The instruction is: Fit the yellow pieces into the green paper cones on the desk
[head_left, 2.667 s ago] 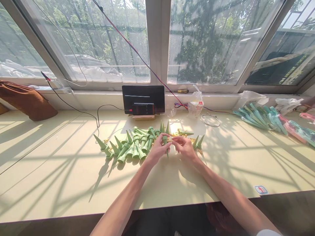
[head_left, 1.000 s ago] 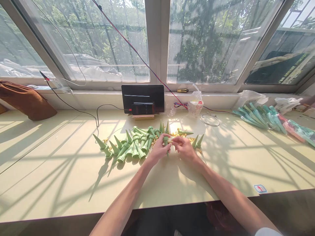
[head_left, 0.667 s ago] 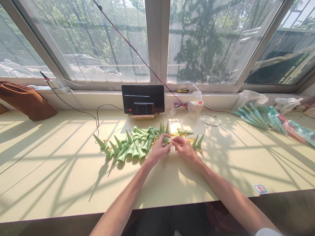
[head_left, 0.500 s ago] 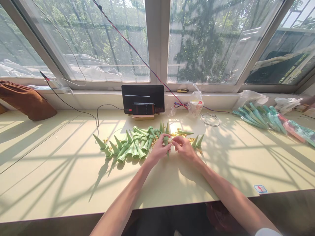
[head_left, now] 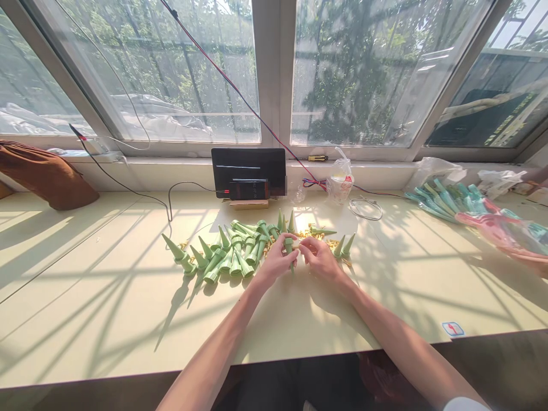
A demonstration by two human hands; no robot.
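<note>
My left hand (head_left: 278,258) grips a green plastic watering spike (head_left: 289,245), its collar up and its tip pointing down. Close on its right, the fingers of my right hand (head_left: 319,256) are pinched together at a small yellow piece (head_left: 297,247) by the collar, mostly hidden by the fingers. A heap of green spikes (head_left: 235,260) lies left of my hands, some upright and some on their sides. Behind my hands are small yellow-orange parts (head_left: 309,233). Two more spikes (head_left: 343,248) stand to the right of my right hand.
A black tablet (head_left: 248,160) with a phone (head_left: 249,189) before it leans by the window sill. To its right are a bagged cup (head_left: 341,181) and a coiled cable (head_left: 366,209). Teal strips (head_left: 445,200) and a pink bundle (head_left: 500,225) lie at right, a brown bag (head_left: 47,174) at left.
The pink bundle at the right has shifted and spread toward the near right edge. Both hands stay almost in place on the spike.
</note>
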